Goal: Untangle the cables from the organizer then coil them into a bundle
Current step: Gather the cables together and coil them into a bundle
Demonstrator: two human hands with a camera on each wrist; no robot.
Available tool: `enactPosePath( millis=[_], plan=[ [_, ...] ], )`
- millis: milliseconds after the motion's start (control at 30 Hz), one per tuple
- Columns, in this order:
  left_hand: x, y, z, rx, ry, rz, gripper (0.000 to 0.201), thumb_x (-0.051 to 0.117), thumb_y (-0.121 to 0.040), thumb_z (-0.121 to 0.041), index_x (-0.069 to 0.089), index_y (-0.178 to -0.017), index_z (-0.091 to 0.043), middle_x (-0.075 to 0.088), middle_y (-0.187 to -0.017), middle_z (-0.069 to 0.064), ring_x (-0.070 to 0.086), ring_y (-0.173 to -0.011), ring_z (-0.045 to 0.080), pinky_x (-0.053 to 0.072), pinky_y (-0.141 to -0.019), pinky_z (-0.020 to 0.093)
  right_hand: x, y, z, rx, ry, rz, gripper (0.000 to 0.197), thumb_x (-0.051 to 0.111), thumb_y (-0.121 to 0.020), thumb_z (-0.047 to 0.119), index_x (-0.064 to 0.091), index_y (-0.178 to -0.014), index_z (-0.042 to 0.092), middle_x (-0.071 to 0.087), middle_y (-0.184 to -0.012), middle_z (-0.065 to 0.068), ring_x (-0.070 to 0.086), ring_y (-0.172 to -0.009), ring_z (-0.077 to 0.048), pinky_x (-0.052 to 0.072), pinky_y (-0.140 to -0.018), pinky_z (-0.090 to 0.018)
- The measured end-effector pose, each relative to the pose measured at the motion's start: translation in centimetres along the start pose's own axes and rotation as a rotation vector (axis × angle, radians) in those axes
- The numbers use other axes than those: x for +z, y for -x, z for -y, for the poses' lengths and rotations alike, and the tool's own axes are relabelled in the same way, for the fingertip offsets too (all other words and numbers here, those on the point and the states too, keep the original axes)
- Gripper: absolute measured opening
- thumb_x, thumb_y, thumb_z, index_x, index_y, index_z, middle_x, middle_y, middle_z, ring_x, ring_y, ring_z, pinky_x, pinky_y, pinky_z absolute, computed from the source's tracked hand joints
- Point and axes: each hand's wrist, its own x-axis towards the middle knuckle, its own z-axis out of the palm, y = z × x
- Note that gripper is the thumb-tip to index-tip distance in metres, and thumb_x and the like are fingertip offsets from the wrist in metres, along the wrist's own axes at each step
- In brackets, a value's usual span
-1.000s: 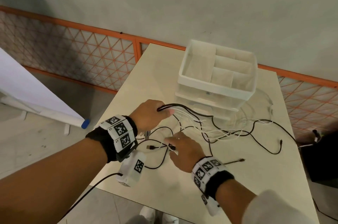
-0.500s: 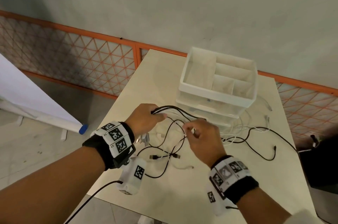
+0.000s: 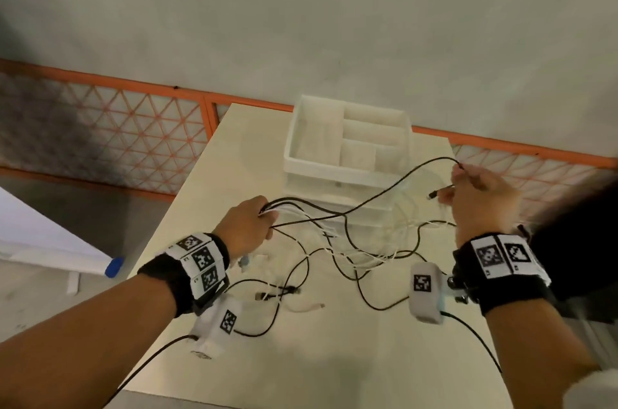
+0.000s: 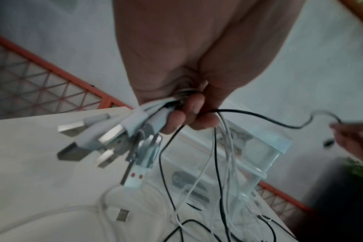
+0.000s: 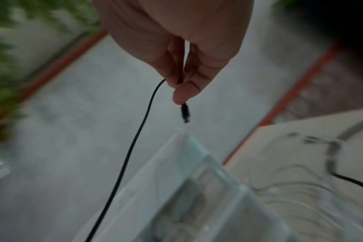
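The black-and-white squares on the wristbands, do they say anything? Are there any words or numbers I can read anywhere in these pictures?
No readable words or numbers anywhere.
Square black-and-white code tags on the left black wristband: patterns only; tiny marks beside them too small to read.
Tags on the right black wristband: the same.
White plug with two red dots in the left hand: dots, no letters.
White plastic organizer box: no label visible.

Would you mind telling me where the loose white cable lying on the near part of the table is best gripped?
Probably at its plug end: the white cable lies flat with that stiffer tip free of the black loops. Come from above on the near side, pinching across the plug; the right hand would first have to release the black cable.
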Motion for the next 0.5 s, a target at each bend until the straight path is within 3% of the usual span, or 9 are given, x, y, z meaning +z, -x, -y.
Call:
enactPosePath(
  millis=[100, 133, 167, 233, 267, 333, 400, 433, 500],
  plan=[
    [-0.6, 0.1, -0.8, -0.080, 0.273, -0.008, 0.019, 0.049, -0.101, -0.020, 0.055, -0.088, -0.008, 0.058, -0.066, 0.004, 0.042, -0.051, 0.018, 0.036, -0.049, 0.027, -1.5, 0.5, -3.4, 0.070, 0.374, 0.138, 0.043, 0.062, -0.082, 0.017, 0.070, -0.123, 0.029, 0.074, -0.112, 0.000, 0.070, -0.093, -0.019, 0.053, -0.080, -0.034],
    [-0.7, 0.2, -1.5, -0.076, 0.325, 0.004, 0.017, 0.049, -0.101, -0.018, 0.056, -0.088, -0.007, 0.057, -0.065, 0.005, 0.040, -0.049, 0.017, 0.035, -0.046, 0.026, -1.4, 1.3, -3.3, 0.026, 0.447, 0.196, 0.051, 0.062, -0.082, 0.013, 0.065, -0.130, 0.031, 0.068, -0.122, 0.001, 0.067, -0.100, -0.020, 0.050, -0.084, -0.031],
    [-0.8, 0.3, -2.2, -0.058, 0.353, 0.023, 0.016, 0.050, -0.100, -0.016, 0.056, -0.088, -0.007, 0.057, -0.064, 0.005, 0.039, -0.047, 0.016, 0.035, -0.043, 0.025, -1.0, 2.4, -2.8, -0.050, 0.453, 0.254, 0.054, 0.063, -0.084, 0.010, 0.062, -0.134, 0.031, 0.064, -0.125, -0.001, 0.066, -0.098, -0.017, 0.047, -0.083, -0.025],
    [-0.8, 0.5, -4.1, -0.014, 0.394, 0.084, 0.015, 0.051, -0.100, -0.015, 0.056, -0.088, -0.007, 0.059, -0.064, 0.006, 0.038, -0.046, 0.015, 0.035, -0.042, 0.026, 0.3, 5.1, -0.8, -0.257, 0.325, 0.424, 0.051, 0.070, -0.085, 0.007, 0.064, -0.130, 0.029, 0.061, -0.120, 0.001, 0.064, -0.076, -0.004, 0.046, -0.067, -0.009],
    [-0.7, 0.5, -5.0, 0.005, 0.422, 0.120, 0.014, 0.051, -0.100, -0.014, 0.057, -0.090, -0.007, 0.059, -0.065, 0.007, 0.038, -0.047, 0.015, 0.035, -0.043, 0.026, 1.1, 6.7, 0.3, -0.362, 0.268, 0.546, 0.047, 0.075, -0.084, 0.009, 0.066, -0.125, 0.029, 0.062, -0.117, 0.004, 0.063, -0.067, -0.004, 0.046, -0.060, -0.008],
    [-0.4, 0.6, -6.7, 0.043, 0.476, 0.175, 0.014, 0.052, -0.100, -0.013, 0.060, -0.094, -0.004, 0.059, -0.064, 0.007, 0.039, -0.047, 0.015, 0.035, -0.043, 0.026, 2.8, 9.2, 1.4, -0.555, 0.309, 0.762, 0.034, 0.080, -0.082, 0.023, 0.071, -0.113, 0.031, 0.065, -0.104, 0.010, 0.060, -0.058, -0.008, 0.048, -0.058, -0.015],
    [-0.1, 0.7, -7.6, 0.088, 0.495, 0.183, 0.015, 0.051, -0.100, -0.013, 0.059, -0.092, -0.003, 0.057, -0.062, 0.007, 0.040, -0.047, 0.015, 0.035, -0.043, 0.026, 4.1, 10.2, 1.7, -0.615, 0.379, 0.817, 0.007, 0.075, -0.087, 0.030, 0.074, -0.092, 0.025, 0.063, -0.073, 0.013, 0.057, -0.054, -0.007, 0.044, -0.057, -0.020],
    [-0.1, 0.7, -7.7, 0.112, 0.476, 0.178, 0.016, 0.051, -0.100, -0.014, 0.057, -0.090, -0.004, 0.056, -0.062, 0.007, 0.039, -0.047, 0.015, 0.034, -0.044, 0.026, 4.4, 9.9, 1.7, -0.620, 0.373, 0.792, 0.012, 0.072, -0.091, 0.030, 0.075, -0.083, 0.021, 0.057, -0.060, 0.012, 0.056, -0.053, -0.006, 0.040, -0.056, -0.019],
    [-0.1, 0.7, -7.1, 0.168, 0.343, 0.163, 0.021, 0.049, -0.102, -0.022, 0.059, -0.090, -0.008, 0.060, -0.063, 0.003, 0.040, -0.048, 0.015, 0.036, -0.047, 0.026, 4.1, 8.6, 2.3, -0.621, 0.378, 0.693, 0.018, 0.069, -0.094, 0.030, 0.081, -0.085, 0.019, 0.056, -0.058, 0.012, 0.053, -0.056, -0.005, 0.037, -0.057, -0.016]
  ],
)
